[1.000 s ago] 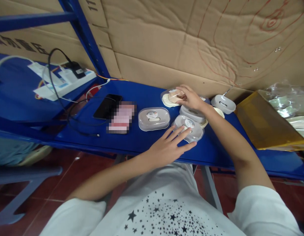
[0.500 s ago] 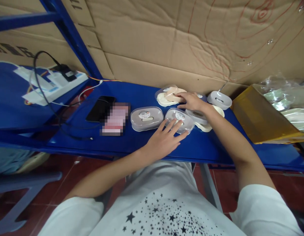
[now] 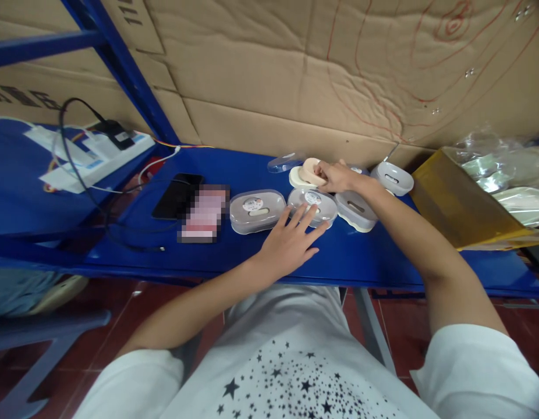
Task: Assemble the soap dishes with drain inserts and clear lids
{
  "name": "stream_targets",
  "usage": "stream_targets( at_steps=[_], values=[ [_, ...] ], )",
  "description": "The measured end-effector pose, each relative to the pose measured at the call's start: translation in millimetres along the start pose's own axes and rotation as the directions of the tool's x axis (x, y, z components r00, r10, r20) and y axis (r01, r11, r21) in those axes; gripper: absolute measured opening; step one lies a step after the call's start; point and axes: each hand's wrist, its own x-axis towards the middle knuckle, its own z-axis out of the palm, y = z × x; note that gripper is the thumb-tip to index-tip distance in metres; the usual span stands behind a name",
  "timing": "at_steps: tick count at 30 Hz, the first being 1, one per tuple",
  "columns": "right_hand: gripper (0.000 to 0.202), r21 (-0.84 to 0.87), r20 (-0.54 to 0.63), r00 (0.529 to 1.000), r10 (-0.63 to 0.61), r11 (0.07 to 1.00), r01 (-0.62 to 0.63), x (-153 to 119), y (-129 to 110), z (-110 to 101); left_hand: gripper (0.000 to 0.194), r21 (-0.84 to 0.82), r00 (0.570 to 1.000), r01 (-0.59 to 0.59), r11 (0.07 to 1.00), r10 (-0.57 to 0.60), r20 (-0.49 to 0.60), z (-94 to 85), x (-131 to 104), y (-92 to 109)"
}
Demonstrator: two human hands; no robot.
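My right hand (image 3: pixel 336 177) is closed on a beige oval soap box (image 3: pixel 312 170) near the back of the table, its fingers over the right end. A cream base (image 3: pixel 298 177) lies under that box, and a clear lid (image 3: pixel 284 163) sits just left of it. With fingers spread, my left hand (image 3: pixel 287 247) rests at the front of a grey soap box with a clear lid (image 3: pixel 311 205) and a round sticker, fingertips touching it. A similar lidded soap box (image 3: pixel 257 210) stands to the left. Beneath my right forearm is a grey oval box (image 3: pixel 355 209) with a slot, on a cream base.
Another grey slotted box (image 3: pixel 392 177) stands at the back right, beside a yellow-taped carton (image 3: pixel 465 209) holding clear-wrapped pieces. On the left lie a black phone (image 3: pixel 176 195), a blurred-out pink item (image 3: pixel 205 212), cables and a white power strip (image 3: pixel 99 160). Cardboard (image 3: pixel 252 75) lines the back.
The clear lid now lies apart, left of the beige box. My right hand has taken a closer grip on the beige box, which is tipped up. My left hand has barely moved.
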Motion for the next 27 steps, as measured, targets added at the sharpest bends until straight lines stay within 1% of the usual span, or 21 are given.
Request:
stream_targets(
  at_steps=[2,4,6,8,11,13,15,17,19,21,23,27],
  values=[
    [0.051,-0.014,-0.025,0.999,0.021,1.000,-0.021,-6,4,-10,0.067,0.011,1.000,0.021,1.000,-0.021,0.008,1.0,5,-1],
    [0.052,-0.016,-0.086,0.995,0.047,0.999,-0.049,-17,8,-22,0.069,0.020,0.998,0.055,0.998,-0.055,0.021,3.4,12,-3],
    [0.053,0.006,-0.155,0.986,0.068,0.998,-0.068,-33,13,-33,0.071,0.013,0.994,0.105,0.994,-0.105,0.019,7.1,21,-8],
    [0.054,0.034,-0.189,0.979,0.076,0.997,-0.071,-54,16,-38,0.074,-0.009,0.987,0.158,0.987,-0.158,-0.003,10.9,28,-13],
    [0.055,0.075,-0.170,0.980,0.100,0.993,-0.088,-87,20,-35,0.077,-0.041,0.981,0.189,0.981,-0.190,-0.032,12.4,33,-14],
    [0.054,0.068,-0.180,0.969,0.169,0.985,-0.159,-104,25,-29,0.077,-0.048,0.987,0.154,0.987,-0.157,-0.046,9.3,30,-9],
    [0.056,0.019,-0.212,0.942,0.260,0.965,-0.262,-113,32,-23,0.072,-0.057,0.994,0.088,0.994,-0.092,-0.056,4.6,23,1],
    [0.057,-0.024,-0.239,0.915,0.324,0.940,-0.339,-115,37,-19,0.063,-0.078,0.998,0.021,0.997,-0.025,-0.058,1.0,13,9],
    [0.056,-0.050,-0.265,0.905,0.334,0.932,-0.358,-111,38,-18,0.057,-0.101,0.998,-0.023,0.995,0.017,-0.055,0.2,0,15],
    [0.058,-0.064,-0.295,0.906,0.303,0.940,-0.335,-102,32,-17,0.051,-0.119,0.998,-0.037,0.992,0.030,-0.061,2.1,-13,17],
    [0.059,-0.076,-0.301,0.921,0.248,0.956,-0.283,-91,20,-16,0.046,-0.136,0.997,-0.036,0.990,0.026,-0.075,5.7,-25,16],
    [0.052,-0.109,-0.254,0.956,0.150,0.977,-0.182,-70,-1,-5,0.039,-0.178,0.994,-0.023,0.984,0.004,-0.105,12.1,-41,12]
  ],
)
